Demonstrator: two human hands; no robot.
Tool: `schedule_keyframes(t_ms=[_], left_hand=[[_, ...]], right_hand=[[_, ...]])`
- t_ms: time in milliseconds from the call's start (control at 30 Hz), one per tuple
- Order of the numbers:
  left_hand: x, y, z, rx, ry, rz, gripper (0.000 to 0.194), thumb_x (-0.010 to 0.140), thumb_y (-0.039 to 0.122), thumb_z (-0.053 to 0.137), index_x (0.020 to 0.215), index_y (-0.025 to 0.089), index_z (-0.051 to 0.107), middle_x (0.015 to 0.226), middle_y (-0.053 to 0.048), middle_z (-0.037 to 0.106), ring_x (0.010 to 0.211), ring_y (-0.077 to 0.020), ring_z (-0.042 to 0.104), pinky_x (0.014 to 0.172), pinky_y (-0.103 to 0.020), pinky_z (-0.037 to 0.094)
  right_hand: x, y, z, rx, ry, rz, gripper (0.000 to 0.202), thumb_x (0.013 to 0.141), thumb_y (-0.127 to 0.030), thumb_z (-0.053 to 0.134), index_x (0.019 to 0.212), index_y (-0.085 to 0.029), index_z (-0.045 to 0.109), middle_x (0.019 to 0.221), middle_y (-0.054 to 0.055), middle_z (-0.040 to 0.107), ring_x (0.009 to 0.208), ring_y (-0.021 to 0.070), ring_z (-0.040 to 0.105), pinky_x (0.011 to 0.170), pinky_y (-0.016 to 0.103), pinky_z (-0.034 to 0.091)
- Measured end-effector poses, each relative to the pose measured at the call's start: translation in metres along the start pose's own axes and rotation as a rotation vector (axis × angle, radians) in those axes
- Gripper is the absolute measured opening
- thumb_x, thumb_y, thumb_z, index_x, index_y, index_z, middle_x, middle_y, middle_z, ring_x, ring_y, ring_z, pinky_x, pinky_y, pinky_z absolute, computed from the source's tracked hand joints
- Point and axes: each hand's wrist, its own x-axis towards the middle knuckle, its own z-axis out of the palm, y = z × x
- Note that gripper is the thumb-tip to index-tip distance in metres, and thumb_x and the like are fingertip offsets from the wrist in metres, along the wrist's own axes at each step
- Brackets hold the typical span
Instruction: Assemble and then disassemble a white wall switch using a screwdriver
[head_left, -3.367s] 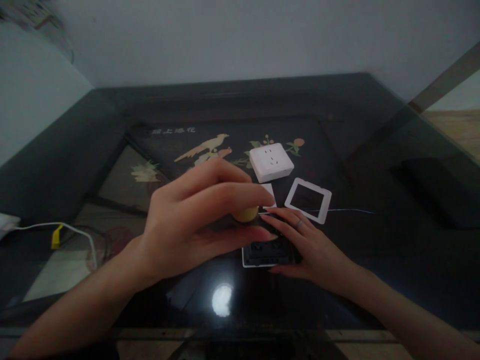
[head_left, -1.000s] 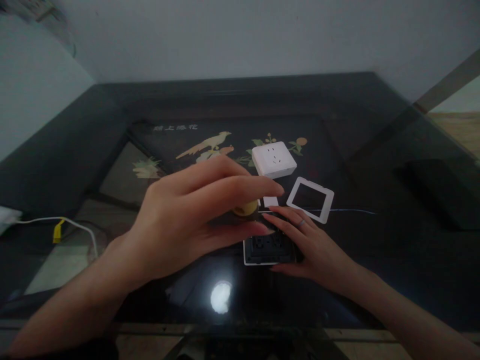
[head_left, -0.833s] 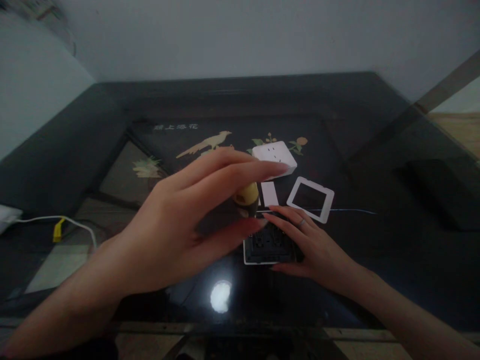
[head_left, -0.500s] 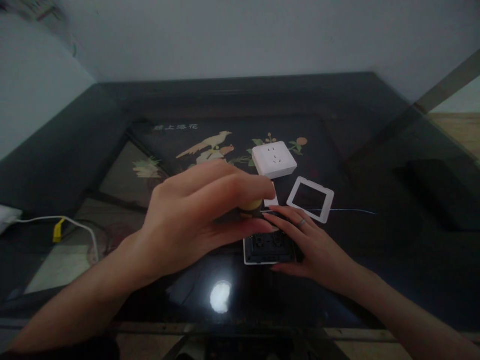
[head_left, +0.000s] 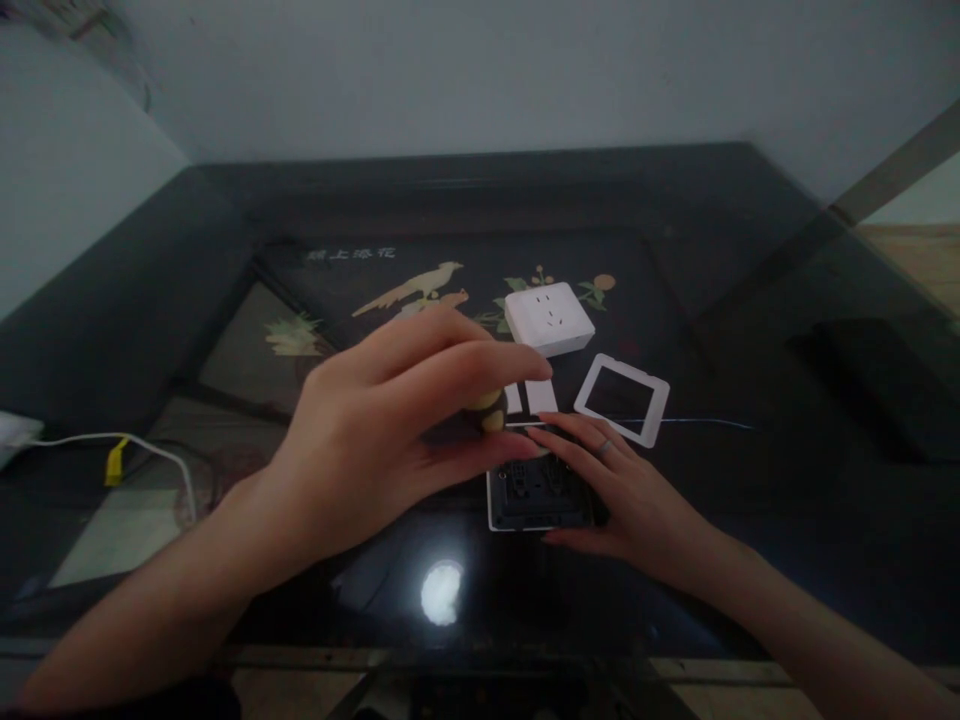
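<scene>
My left hand (head_left: 382, 420) is closed around the yellow-and-black handle of a screwdriver (head_left: 491, 410), held over the wall switch (head_left: 536, 505). Fingers hide most of the screwdriver, and I cannot make out its tip. The wall switch lies face down with its black back up and a white rim along its edge. Gripping it from the right is my right hand (head_left: 630, 490), thumb at the near edge and fingers across the far side. Just beyond the fingers lie white rectangular pieces (head_left: 540, 396), partly hidden by the left hand.
A white socket box (head_left: 551, 318) stands farther back. Right of it lies a white rectangular frame (head_left: 654, 412), with a thin wire (head_left: 705, 421) running rightward. A white cable (head_left: 161, 450) with a yellow tag is at the left on the glossy dark table (head_left: 450, 200).
My left hand has turned slightly and its fingers have shifted on the screwdriver, so more of the handle and the white pieces show. The right hand stays on the wall switch.
</scene>
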Motion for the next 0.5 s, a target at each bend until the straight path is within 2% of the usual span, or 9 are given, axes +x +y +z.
schedule_keyframes(t_ms=[67, 167, 233, 300, 400, 500], left_hand=[[-0.001, 0.001, 0.001, -0.011, -0.040, -0.026, 0.040, 0.084, 0.033, 0.074, 0.121, 0.025, 0.062, 0.107, -0.004, 0.070, 0.092, -0.0190, 0.068, 0.085, -0.026, 0.057], [-0.003, 0.003, -0.008, -0.080, -0.179, -0.109, 0.055, 0.092, 0.026, 0.062, 0.144, 0.027, 0.043, 0.128, -0.005, 0.065, 0.109, -0.0216, 0.066, 0.097, -0.029, 0.053], [-0.004, 0.005, -0.017, -0.116, -0.267, -0.127, 0.060, 0.096, 0.020, 0.051, 0.151, 0.030, 0.032, 0.130, -0.003, 0.065, 0.113, -0.0210, 0.065, 0.100, -0.030, 0.052], [-0.005, 0.005, -0.021, -0.127, -0.302, -0.130, 0.058, 0.097, 0.018, 0.050, 0.151, 0.032, 0.033, 0.125, -0.001, 0.068, 0.109, -0.0194, 0.067, 0.098, -0.029, 0.053], [-0.006, 0.004, -0.013, -0.079, -0.199, -0.098, 0.042, 0.093, 0.025, 0.063, 0.134, 0.027, 0.053, 0.112, 0.000, 0.072, 0.097, -0.0167, 0.071, 0.090, -0.024, 0.055], [-0.006, 0.004, 0.000, -0.002, -0.019, 0.057, 0.027, 0.088, 0.028, 0.071, 0.114, 0.022, 0.064, 0.099, -0.001, 0.072, 0.085, -0.0155, 0.071, 0.079, -0.022, 0.057]], right_hand=[[0.000, 0.000, 0.000, -0.001, 0.004, -0.003, 0.083, 0.079, -0.035, 0.074, 0.148, -0.025, 0.030, 0.149, 0.017, 0.042, 0.136, 0.0356, 0.042, 0.107, 0.062, 0.043], [0.000, 0.000, 0.000, 0.003, 0.010, -0.003, 0.084, 0.079, -0.034, 0.074, 0.149, -0.025, 0.030, 0.149, 0.017, 0.042, 0.135, 0.0354, 0.043, 0.107, 0.062, 0.043], [0.001, -0.001, 0.000, 0.009, 0.006, 0.002, 0.084, 0.079, -0.035, 0.074, 0.150, -0.026, 0.029, 0.149, 0.016, 0.043, 0.134, 0.0352, 0.044, 0.106, 0.062, 0.044], [0.001, -0.001, 0.000, 0.017, 0.005, 0.005, 0.086, 0.079, -0.035, 0.074, 0.151, -0.028, 0.028, 0.149, 0.016, 0.043, 0.134, 0.0353, 0.045, 0.106, 0.062, 0.043], [0.001, 0.000, 0.001, 0.016, 0.015, 0.002, 0.089, 0.078, -0.035, 0.075, 0.152, -0.029, 0.026, 0.148, 0.015, 0.044, 0.135, 0.0360, 0.044, 0.106, 0.063, 0.043], [-0.001, 0.001, 0.003, -0.005, 0.025, -0.002, 0.088, 0.077, -0.036, 0.075, 0.151, -0.028, 0.028, 0.148, 0.015, 0.045, 0.135, 0.0368, 0.044, 0.106, 0.064, 0.043]])
